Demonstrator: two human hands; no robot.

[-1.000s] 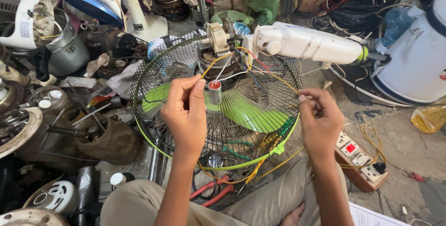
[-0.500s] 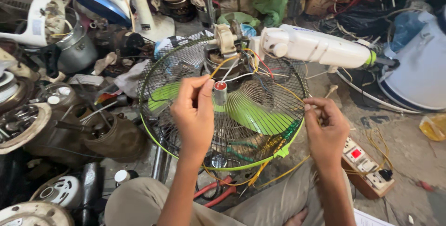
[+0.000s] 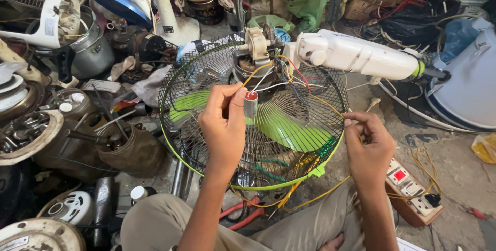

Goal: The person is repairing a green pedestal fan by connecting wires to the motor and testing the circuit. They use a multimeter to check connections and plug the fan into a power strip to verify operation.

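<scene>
- Cluttered repair floor: concrete ground crowded with fan parts, motors and pots; the person sits with knees under the work.
- Left hand (image 3: 223,127): closed in a pinch on the small grey cylindrical capacitor with a red cap (image 3: 250,103), held upright in front of the round black wire fan guard with a lime-green rim (image 3: 182,136).
- Right hand (image 3: 368,147): fingers curled shut around the thin yellow wire (image 3: 323,105), which runs toward the exposed fan motor (image 3: 251,65).
- Handling, capacitor: judged light and rigid, with a smooth casing that may slip; grip the body, not the leads.
- Handling, wire: judged soft and pliable; joints look fragile, so hold along the insulation.
- Surroundings: green fan blade (image 3: 289,129) behind the guard, white plastic fan stem (image 3: 361,55) lying at the upper right, white switch-and-socket board on a brown base (image 3: 413,189) near the right wrist.
</scene>
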